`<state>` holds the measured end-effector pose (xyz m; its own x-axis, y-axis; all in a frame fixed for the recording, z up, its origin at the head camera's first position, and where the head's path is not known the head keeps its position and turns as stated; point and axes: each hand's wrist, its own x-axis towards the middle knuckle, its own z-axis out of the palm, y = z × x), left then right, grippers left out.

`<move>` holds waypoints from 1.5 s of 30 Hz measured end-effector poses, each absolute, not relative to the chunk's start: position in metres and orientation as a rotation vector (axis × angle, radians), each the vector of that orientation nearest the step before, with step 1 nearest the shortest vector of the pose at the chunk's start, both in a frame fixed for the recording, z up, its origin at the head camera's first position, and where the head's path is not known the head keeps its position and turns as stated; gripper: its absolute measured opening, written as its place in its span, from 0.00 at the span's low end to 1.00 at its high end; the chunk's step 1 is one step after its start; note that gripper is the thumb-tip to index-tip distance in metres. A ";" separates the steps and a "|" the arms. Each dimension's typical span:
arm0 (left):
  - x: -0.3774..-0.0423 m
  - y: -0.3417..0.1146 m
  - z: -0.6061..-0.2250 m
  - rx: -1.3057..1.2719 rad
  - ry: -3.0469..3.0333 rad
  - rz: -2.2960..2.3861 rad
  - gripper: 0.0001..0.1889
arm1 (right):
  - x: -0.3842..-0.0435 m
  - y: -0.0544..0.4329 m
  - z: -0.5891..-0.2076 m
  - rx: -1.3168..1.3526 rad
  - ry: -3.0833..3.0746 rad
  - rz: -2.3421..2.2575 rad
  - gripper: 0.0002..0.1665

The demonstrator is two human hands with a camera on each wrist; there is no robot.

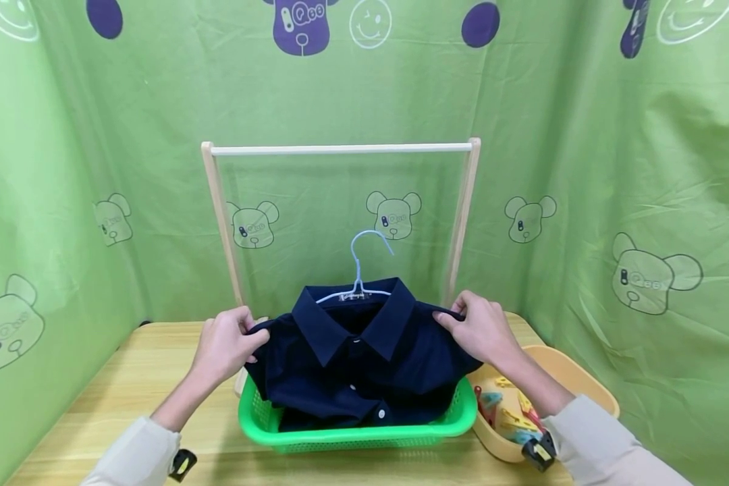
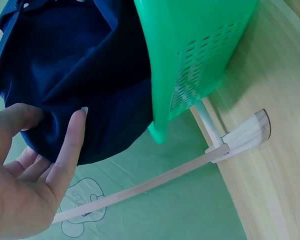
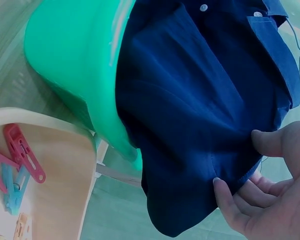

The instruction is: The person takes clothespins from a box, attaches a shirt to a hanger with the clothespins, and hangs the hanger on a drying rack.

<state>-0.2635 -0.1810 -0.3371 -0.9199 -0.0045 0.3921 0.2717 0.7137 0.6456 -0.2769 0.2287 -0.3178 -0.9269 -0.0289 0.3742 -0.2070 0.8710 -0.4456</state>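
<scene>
A dark navy collared shirt (image 1: 370, 371) with white buttons hangs on a light blue wire hanger (image 1: 358, 270), its lower part bunched in a green plastic basket (image 1: 340, 439). The hanger's hook stands up out of the collar; its arms are mostly hidden inside the cloth. At the shirt's shoulder on the left, my left hand (image 1: 227, 343) pinches the fabric between thumb and fingers. My right hand (image 1: 482, 329) pinches the opposite shoulder the same way. In the right wrist view, thumb and fingers (image 3: 230, 205) take the cloth from both sides near the sleeve.
Behind the basket stands a rack with wooden posts (image 1: 464, 223) and a white bar (image 1: 340, 149). A peach tub (image 1: 574, 374) of colourful clothespins (image 1: 516, 420) sits on the wooden table (image 1: 97, 405), right of the basket. Green printed curtain (image 1: 158, 101) encloses the table.
</scene>
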 end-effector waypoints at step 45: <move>-0.269 -0.184 -0.344 -0.288 -2.492 -0.829 0.11 | -0.276 0.228 -0.315 0.188 -2.697 0.704 0.19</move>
<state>-0.2690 -0.1844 -0.3442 -0.8556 0.0432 0.5159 0.3436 0.7927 0.5035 -0.2758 0.2284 -0.3155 -0.9312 -0.0400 0.3622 -0.2120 0.8680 -0.4490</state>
